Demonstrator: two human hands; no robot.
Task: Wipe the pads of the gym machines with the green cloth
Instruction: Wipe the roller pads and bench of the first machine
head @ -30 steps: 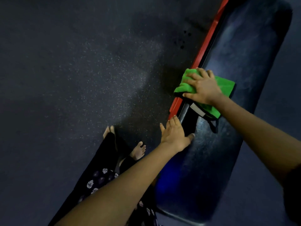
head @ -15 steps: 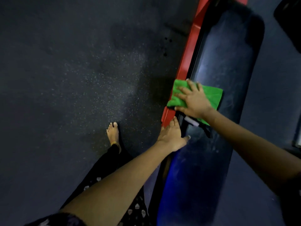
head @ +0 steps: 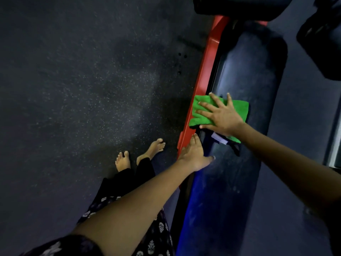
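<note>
- The left forearm (head: 132, 206) enters from the lower left and extends diagonally to the near left edge of the long dark pad (head: 239, 182).
- The left hand (head: 193, 154) rests flat on that edge: fingers straight and together, pointing up along the edge, thumb spread out over the pad surface. It grasps nothing.
- Two bare feet (head: 140, 156) stand on the speckled dark floor (head: 83, 98) just left of the bench. Patterned dark clothing (head: 153, 242) hangs beside the pad's near left edge.
- The pad runs from the bottom of the view to a rounded far end at the upper right. Its near section shows a blue sheen; its surface right of both hands is bare.
- The right hand (head: 221, 115) lies palm-down on the green cloth (head: 201, 111), fingers extended and spread toward the left. The hand presses the cloth flat and does not curl round it.
- The green cloth sits at mid-length of the pad, on its left side. Its left portion overhangs the pad's edge and reaches the red frame (head: 204, 71). A small pale tag (head: 219, 139) shows below the hand.
- The red frame runs alongside the pad's left edge, from just beyond the left hand's fingertips toward the top of the view.
- Open floor extends left of the red frame across the full left half of the view.
- Other dark equipment (head: 321, 45) sits past the pad's far end and upper right; its form cannot be made out.
</note>
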